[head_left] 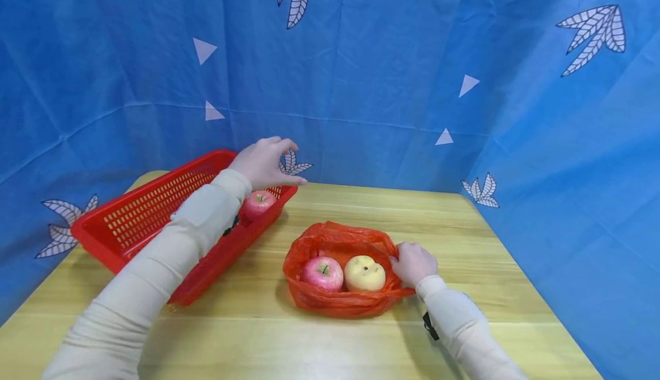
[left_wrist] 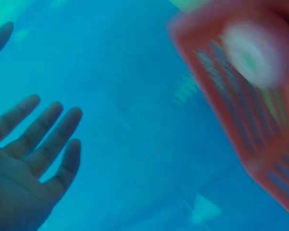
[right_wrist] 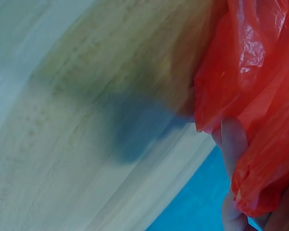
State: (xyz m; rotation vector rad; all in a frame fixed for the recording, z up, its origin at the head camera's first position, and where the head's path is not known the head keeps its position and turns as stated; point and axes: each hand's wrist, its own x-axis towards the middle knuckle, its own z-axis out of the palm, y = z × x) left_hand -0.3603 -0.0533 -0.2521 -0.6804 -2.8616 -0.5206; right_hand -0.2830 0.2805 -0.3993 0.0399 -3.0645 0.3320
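In one bag (head_left: 337,306), fruits (head_left: 322,275) (two)

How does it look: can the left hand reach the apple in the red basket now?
Probably yes: the left hand is empty near the red basket, whose open top leaves the apple exposed.

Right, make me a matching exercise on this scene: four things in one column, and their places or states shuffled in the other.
Things:
1. red basket
2. left hand
3. yellow fruit
4. right hand

Places or states:
A. grips the edge of the red bag
B. has an apple showing inside it
C. raised in the air, holding nothing
D. in the bag, beside a pink apple

Pairs: 1-B, 2-C, 3-D, 4-A
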